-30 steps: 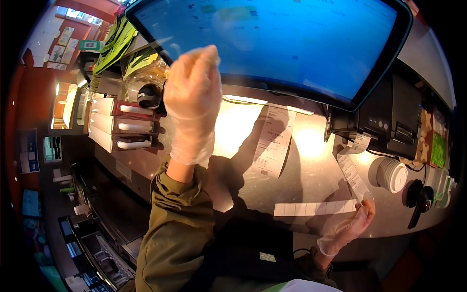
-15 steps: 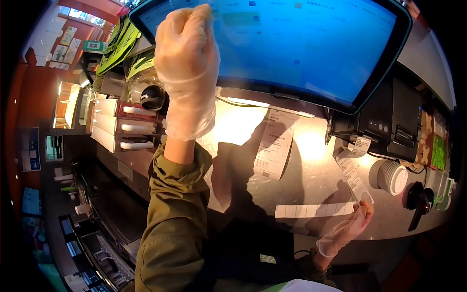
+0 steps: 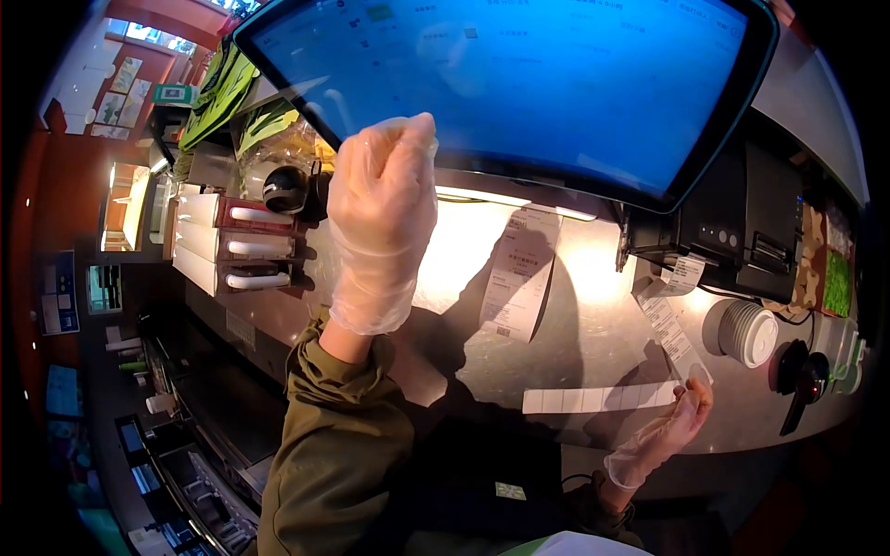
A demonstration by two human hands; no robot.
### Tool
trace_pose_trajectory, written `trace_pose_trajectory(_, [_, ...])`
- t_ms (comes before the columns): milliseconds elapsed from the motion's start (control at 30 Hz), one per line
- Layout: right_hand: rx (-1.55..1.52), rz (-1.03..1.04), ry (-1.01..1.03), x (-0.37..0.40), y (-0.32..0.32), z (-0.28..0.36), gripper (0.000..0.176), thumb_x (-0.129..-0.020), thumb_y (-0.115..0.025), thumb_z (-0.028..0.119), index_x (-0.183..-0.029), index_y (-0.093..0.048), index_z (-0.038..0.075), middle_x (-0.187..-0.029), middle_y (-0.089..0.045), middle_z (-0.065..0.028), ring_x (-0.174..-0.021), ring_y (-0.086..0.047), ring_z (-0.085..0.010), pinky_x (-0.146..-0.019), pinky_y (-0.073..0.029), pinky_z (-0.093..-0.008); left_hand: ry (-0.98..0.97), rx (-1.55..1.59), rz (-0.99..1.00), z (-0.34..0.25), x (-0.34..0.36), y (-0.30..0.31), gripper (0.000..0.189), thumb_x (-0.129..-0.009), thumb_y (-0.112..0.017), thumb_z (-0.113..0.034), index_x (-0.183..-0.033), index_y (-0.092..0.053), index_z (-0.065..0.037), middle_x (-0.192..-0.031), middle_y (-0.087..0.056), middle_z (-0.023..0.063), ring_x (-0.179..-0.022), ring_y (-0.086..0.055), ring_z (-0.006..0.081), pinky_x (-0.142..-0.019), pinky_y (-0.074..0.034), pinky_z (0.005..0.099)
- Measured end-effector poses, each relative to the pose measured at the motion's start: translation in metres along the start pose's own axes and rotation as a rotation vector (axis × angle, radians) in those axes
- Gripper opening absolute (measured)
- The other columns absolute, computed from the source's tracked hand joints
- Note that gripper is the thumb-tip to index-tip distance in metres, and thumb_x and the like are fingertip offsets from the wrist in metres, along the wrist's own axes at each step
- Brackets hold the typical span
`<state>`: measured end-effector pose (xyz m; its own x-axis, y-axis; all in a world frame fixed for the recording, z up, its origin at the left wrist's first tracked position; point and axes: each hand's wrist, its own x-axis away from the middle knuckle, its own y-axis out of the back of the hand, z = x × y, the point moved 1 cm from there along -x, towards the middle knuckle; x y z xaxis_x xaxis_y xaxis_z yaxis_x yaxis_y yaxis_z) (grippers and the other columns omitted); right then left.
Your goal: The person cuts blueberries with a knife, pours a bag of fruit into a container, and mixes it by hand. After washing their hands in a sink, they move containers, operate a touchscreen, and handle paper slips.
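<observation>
My left hand (image 3: 385, 213), in a clear glove, is closed in a fist in front of the lower left part of a lit blue touchscreen (image 3: 556, 83). Its palm side is hidden, and nothing sticks out of it. At the counter's front edge, my gloved right hand (image 3: 672, 422) pinches the lower end of a printed label strip (image 3: 669, 329). That strip runs down from a black printer (image 3: 742, 222). A pale strip of blank-looking labels (image 3: 593, 398) lies flat on the counter, reaching left from my right fingers. A long printed receipt (image 3: 519, 278) hangs below the screen.
White cups or lids are stacked (image 3: 749, 335) right of the label strip, beside a black device (image 3: 805, 385). Drawer-like boxes with white handles (image 3: 255, 248) and a round black scanner-like device (image 3: 286, 189) stand left. Green bags (image 3: 218, 97) lie behind them.
My left hand has come down and slightly right, away from the screen's upper part. The screen's displayed content has shifted. My right hand stays at the label strip.
</observation>
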<state>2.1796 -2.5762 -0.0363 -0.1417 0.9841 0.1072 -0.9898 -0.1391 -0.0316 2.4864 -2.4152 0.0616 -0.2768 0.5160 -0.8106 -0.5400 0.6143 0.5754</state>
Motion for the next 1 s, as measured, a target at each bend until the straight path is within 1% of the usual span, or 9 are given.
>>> trace_pose_trajectory(100, [0.006,0.004,0.005,-0.001,0.004,-0.006,0.015,-0.079,-0.042,0.002,-0.090,-0.052,0.002,-0.102,-0.049,-0.0065,-0.088,-0.042,-0.0135,-0.080,-0.032,-0.0254,0.000,0.026,0.028,-0.005,0.005,-0.001,0.030,-0.067,-0.064,0.005,-0.094,-0.059,-0.007,-0.080,-0.057,0.0053,-0.066,-0.054,0.0209,-0.055,-0.045,0.0284])
trace_pose_trajectory(133, [0.003,0.006,0.005,-0.002,0.006,-0.008,0.015,-0.079,-0.042,0.002,-0.090,-0.052,0.002,-0.102,-0.049,-0.0066,-0.088,-0.042,-0.0137,-0.079,-0.033,-0.0255,0.029,0.038,0.108,-0.011,0.008,0.001,0.035,-0.071,-0.061,0.008,-0.102,-0.061,-0.007,-0.083,-0.059,0.0069,-0.071,-0.056,0.0194,-0.059,-0.048,0.0271])
trace_pose_trajectory(233, [-0.010,0.001,0.000,-0.001,0.003,-0.006,0.015,-0.078,-0.043,0.002,-0.089,-0.052,0.002,-0.101,-0.049,-0.0068,-0.087,-0.042,-0.0140,-0.079,-0.033,-0.0256,-0.021,0.073,0.192,-0.034,0.028,-0.013,0.031,-0.071,-0.064,0.002,-0.100,-0.062,-0.009,-0.080,-0.058,0.0038,-0.064,-0.053,0.0162,-0.053,-0.045,0.0254])
trace_pose_trajectory(300, [-0.019,-0.001,-0.010,0.000,0.001,-0.006,0.014,-0.078,-0.043,0.002,-0.089,-0.052,0.002,-0.101,-0.049,-0.0067,-0.087,-0.042,-0.0140,-0.078,-0.033,-0.0257,-0.074,0.120,0.172,-0.048,0.030,-0.019,0.033,-0.069,-0.066,0.001,-0.100,-0.060,-0.009,-0.076,-0.055,0.0017,-0.061,-0.051,0.0153,-0.050,-0.043,0.0253])
trace_pose_trajectory(467, [-0.018,0.018,-0.021,0.002,0.003,-0.006,0.014,-0.078,-0.043,0.002,-0.089,-0.052,0.003,-0.102,-0.049,-0.0064,-0.087,-0.041,-0.0135,-0.079,-0.033,-0.0256,-0.048,0.080,0.146,-0.050,0.031,-0.032,0.035,-0.069,-0.066,0.001,-0.101,-0.058,-0.011,-0.075,-0.053,0.0007,-0.060,-0.049,0.0151,-0.050,-0.042,0.0251])
trace_pose_trajectory(567, [-0.027,0.065,-0.014,0.002,0.010,-0.010,0.016,-0.087,-0.045,0.008,-0.099,-0.053,0.002,-0.103,-0.050,-0.0039,-0.088,-0.043,-0.0114,-0.082,-0.034,-0.0239,-0.058,0.050,0.130,-0.050,0.030,-0.037,0.035,-0.069,-0.066,0.001,-0.101,-0.058,-0.011,-0.075,-0.053,0.0006,-0.060,-0.048,0.0153,-0.050,-0.041,0.0251])
trace_pose_trajectory(733, [-0.033,0.065,-0.015,0.002,0.009,-0.009,0.015,-0.087,-0.045,0.008,-0.098,-0.053,0.002,-0.104,-0.050,-0.0037,-0.088,-0.043,-0.0112,-0.082,-0.034,-0.0240,-0.063,0.023,0.104,-0.047,0.029,-0.045,0.033,-0.069,-0.067,0.000,-0.100,-0.059,-0.011,-0.074,-0.053,0.0006,-0.059,-0.049,0.0156,-0.049,-0.042,0.0250])
trace_pose_trajectory(833, [-0.039,0.067,-0.016,0.002,0.010,-0.010,0.015,-0.086,-0.045,0.008,-0.099,-0.053,0.002,-0.104,-0.049,-0.0035,-0.089,-0.042,-0.0113,-0.083,-0.034,-0.0240,-0.088,0.094,0.163,-0.062,0.026,-0.026,0.026,-0.074,-0.061,-0.002,-0.100,-0.059,-0.004,-0.073,-0.051,0.0010,-0.061,-0.049,0.0149,-0.048,-0.041,0.0257])
trace_pose_trajectory(1000, [-0.045,0.066,-0.034,0.001,0.012,-0.008,0.015,-0.086,-0.046,0.009,-0.098,-0.053,0.002,-0.103,-0.049,-0.0031,-0.088,-0.042,-0.0116,-0.083,-0.034,-0.0242,-0.155,0.132,0.152,-0.077,0.003,-0.009,0.027,-0.070,-0.063,0.002,-0.096,-0.061,0.000,-0.073,-0.051,0.0022,-0.059,-0.048,0.0148,-0.049,-0.041,0.0245])
